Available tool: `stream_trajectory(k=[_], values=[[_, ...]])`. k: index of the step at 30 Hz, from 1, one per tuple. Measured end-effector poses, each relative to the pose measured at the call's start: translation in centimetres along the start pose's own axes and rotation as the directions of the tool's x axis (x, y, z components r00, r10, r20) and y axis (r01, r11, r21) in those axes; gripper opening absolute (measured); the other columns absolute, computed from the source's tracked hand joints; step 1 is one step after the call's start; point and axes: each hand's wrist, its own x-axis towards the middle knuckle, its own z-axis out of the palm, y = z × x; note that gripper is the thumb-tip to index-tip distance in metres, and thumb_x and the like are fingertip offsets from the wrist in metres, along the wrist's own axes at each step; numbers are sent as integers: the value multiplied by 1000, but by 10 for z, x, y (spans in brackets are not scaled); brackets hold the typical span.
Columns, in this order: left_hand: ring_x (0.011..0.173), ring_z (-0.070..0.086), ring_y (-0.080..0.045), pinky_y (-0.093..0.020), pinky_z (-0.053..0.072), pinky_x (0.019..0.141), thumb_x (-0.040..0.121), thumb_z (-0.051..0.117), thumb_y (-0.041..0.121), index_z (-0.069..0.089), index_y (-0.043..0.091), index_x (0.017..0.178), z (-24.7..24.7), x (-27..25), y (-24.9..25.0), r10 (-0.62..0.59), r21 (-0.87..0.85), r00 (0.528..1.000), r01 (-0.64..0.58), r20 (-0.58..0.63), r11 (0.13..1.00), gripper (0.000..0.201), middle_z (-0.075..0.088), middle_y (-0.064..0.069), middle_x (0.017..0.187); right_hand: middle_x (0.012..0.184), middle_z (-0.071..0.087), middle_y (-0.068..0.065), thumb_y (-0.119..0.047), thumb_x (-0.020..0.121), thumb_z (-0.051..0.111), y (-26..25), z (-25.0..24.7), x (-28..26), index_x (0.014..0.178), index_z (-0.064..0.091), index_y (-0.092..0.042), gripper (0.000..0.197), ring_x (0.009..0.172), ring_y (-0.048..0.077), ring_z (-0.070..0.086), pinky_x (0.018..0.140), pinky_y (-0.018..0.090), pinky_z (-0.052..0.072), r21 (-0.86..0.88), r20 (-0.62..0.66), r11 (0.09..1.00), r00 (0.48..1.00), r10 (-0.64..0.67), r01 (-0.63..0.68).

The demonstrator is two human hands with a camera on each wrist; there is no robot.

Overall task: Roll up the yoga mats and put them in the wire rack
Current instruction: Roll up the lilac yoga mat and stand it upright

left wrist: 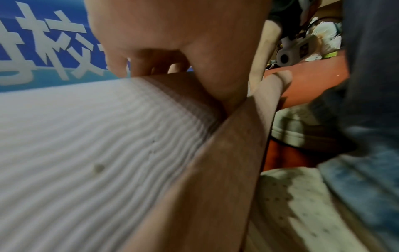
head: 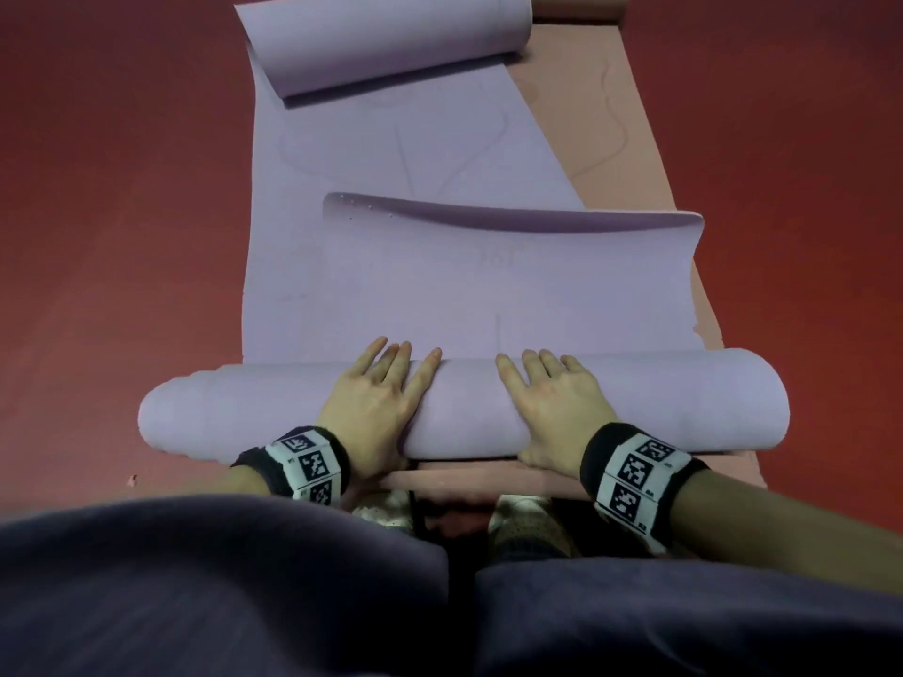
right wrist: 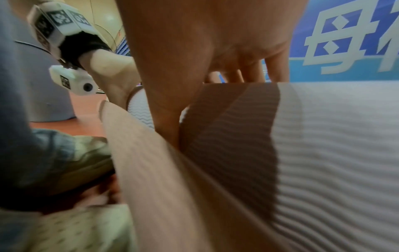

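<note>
Yoga mats lie in layers on the red floor (head: 122, 212), and I count three by their edges. One lilac mat (head: 464, 408) is partly rolled into a thick roll across the near side, its flat remainder stretching away with the far edge lifted and curling. A second lilac mat (head: 391, 139) lies beneath it at a slight angle, its far end curled into a loose roll (head: 391, 41). One pink mat (head: 611, 114) sits at the bottom, showing along the right side and at the near edge under the roll.

Two hands are on the near roll. The left hand (head: 376, 408) lies over the roll left of centre, fingers spread and laid forward across its top. The right hand (head: 557, 408) does the same right of centre, well apart from the left. In both wrist views the thumbs are tucked down between the ribbed lilac roll and the pink mat's edge, so each hand wraps the roll from behind. Each wrist wears one black band with white marker tiles (head: 635, 481).

Two pale shoes (head: 527, 525) stand just behind the pink mat's near edge, with dark trouser legs (head: 220, 579) in the foreground. A blue banner (right wrist: 345, 42) with white characters shows behind the roll in the wrist views.
</note>
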Motion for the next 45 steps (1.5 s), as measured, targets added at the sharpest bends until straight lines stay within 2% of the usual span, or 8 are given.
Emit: stream_trajectory(k=[4, 9, 18, 21, 26, 30, 34, 45], values=[[127, 54, -44, -49, 35, 116, 46, 76, 58, 24, 0, 152, -3, -14, 8, 21, -27, 995, -18, 93, 999, 131, 49, -39, 137, 143, 39, 20, -52, 72, 70, -13, 7, -21, 152, 11, -9, 109, 129, 35, 40, 108, 47, 33, 23, 18, 1000, 1000, -2, 2], [152, 3, -42, -43, -3, 124, 75, 69, 49, -17, 5, 155, -11, -9, 14, -36, -11, 967, 40, 254, 999, 126, -5, -38, 159, 153, 27, 24, -52, 71, 74, -18, 7, -16, 154, 4, -9, 116, 141, 38, 27, 116, 49, 24, 70, 72, 996, 996, 54, -59], [148, -25, -41, -59, -6, 121, 78, 70, 54, -29, 9, 151, -15, 4, 11, -78, -14, 938, 88, 337, 996, 132, -27, -27, 159, 161, -3, 24, -52, 64, 84, -15, 6, -1, 154, -15, -14, 140, 151, 37, 0, 122, 50, 5, 186, 171, 974, 981, 96, -128], [148, -26, -41, -62, -3, 119, 74, 71, 64, -29, 11, 152, -15, 3, 12, -67, -43, 936, 87, 345, 995, 137, -30, -24, 158, 162, -6, 22, -51, 60, 87, -9, 2, 3, 155, -15, -17, 143, 151, 34, -1, 123, 49, 5, 220, 195, 968, 978, 81, -124], [148, -25, -41, -61, -4, 120, 76, 72, 51, -31, 11, 150, -15, -3, 20, -73, -34, 945, 88, 320, 996, 133, -30, -25, 158, 163, -11, 17, -53, 51, 90, 2, -11, 21, 156, -14, -20, 151, 152, 29, -7, 123, 48, 2, 276, 275, 953, 960, 49, -128], [148, -26, -40, -61, -4, 120, 73, 74, 58, -33, 13, 150, -15, -1, 20, -71, -55, 939, 95, 335, 994, 139, -33, -26, 156, 163, -16, 13, -53, 47, 92, 5, -16, 29, 155, -16, -22, 156, 151, 29, -13, 122, 51, 0, 282, 317, 948, 947, 52, -147], [149, -24, -41, -60, -3, 120, 73, 76, 54, -33, 15, 150, -15, 2, 15, -52, -78, 932, 86, 359, 993, 139, -32, -27, 156, 160, -28, 12, -48, 53, 90, -1, -17, 25, 153, -25, -25, 154, 149, 31, -21, 121, 53, -4, 273, 318, 944, 944, 93, -185], [150, -25, -31, -61, -5, 120, 45, 76, 85, -23, 25, 155, -23, 46, -14, -60, -153, 891, 143, 449, 978, 159, -26, -19, 162, 155, -37, 15, -47, 71, 75, -13, -8, -7, 148, -31, -13, 135, 145, 32, -30, 121, 51, -9, 266, 193, 956, 978, 75, -126]])
